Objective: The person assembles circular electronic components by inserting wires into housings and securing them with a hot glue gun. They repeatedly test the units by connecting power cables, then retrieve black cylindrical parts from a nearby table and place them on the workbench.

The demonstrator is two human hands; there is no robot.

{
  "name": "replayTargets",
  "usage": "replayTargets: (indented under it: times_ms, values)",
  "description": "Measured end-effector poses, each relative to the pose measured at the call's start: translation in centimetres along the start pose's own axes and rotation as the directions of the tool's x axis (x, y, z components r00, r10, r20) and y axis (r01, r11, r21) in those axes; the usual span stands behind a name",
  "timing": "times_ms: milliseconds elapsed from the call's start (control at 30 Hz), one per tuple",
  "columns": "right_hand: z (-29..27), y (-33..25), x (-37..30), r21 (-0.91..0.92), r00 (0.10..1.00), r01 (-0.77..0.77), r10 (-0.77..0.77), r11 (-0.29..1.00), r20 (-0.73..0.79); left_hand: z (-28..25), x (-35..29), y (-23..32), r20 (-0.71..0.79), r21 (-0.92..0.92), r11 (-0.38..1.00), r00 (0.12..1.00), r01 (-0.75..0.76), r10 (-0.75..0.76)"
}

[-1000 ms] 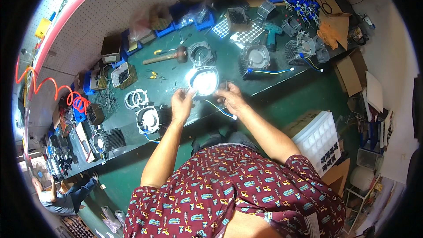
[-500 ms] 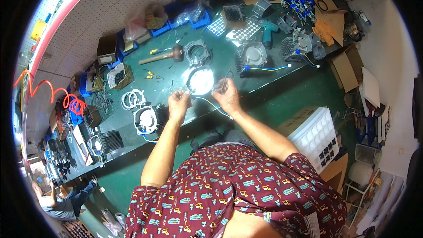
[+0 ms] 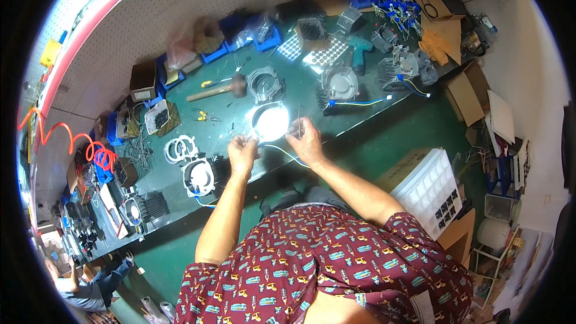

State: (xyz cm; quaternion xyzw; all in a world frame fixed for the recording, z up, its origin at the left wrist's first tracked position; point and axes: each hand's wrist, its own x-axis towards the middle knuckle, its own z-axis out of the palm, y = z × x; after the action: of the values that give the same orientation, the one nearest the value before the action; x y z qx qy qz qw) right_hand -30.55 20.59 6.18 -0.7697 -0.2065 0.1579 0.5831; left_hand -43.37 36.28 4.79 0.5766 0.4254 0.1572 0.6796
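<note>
A round lamp unit (image 3: 270,123) with a glaring white face lies near the front edge of the green workbench. A pale cable (image 3: 282,151) runs from its lower rim towards me. My left hand (image 3: 243,155) is at its lower left rim, thumb and fingers pinched together. At the right rim my right hand (image 3: 306,143) is also pinched closed, near what looks like a thin dark strand. What either pinch holds is too small to make out. Just beyond the lamp lie grey ring-shaped frames (image 3: 265,85).
Left of my hands sit another lamp unit (image 3: 199,177) and white rings (image 3: 180,149). A mallet (image 3: 219,89) and yellow-handled pliers (image 3: 207,116) lie further back. To the right are a finned lamp (image 3: 340,83) and a teal power drill (image 3: 360,54). A seated person (image 3: 84,291) is far left.
My right hand has lowered slightly and come in closer by the lamp's right rim. The thin dark loop above its fingers shows less. The whole view has shifted a little.
</note>
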Motion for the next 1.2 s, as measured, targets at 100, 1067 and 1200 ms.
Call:
replayTargets:
  times_ms: [100, 1067, 1200]
  values:
    - [-0.1, -0.1, 0.0, -0.008, 1.0, -0.027, 0.028, 1.0, 0.013, -0.3, -0.2, -0.1, -0.017, -0.023, 0.999, 0.999, 0.027, -0.028]
    - [-24.5, -4.9, 8.9, 0.8, 0.936, -0.35, 0.222, 0.487, 0.274, 25.6, -5.7, 10.1, 0.195, -0.209, 0.972, 0.969, -0.11, 0.152]
    - [-28.0, -4.4, 10.8, 0.7, 0.907, -0.413, 0.191, 0.583, 0.376, 27.8, -5.1, 11.6, 0.118, -0.16, 0.965, 0.967, -0.207, 0.227]
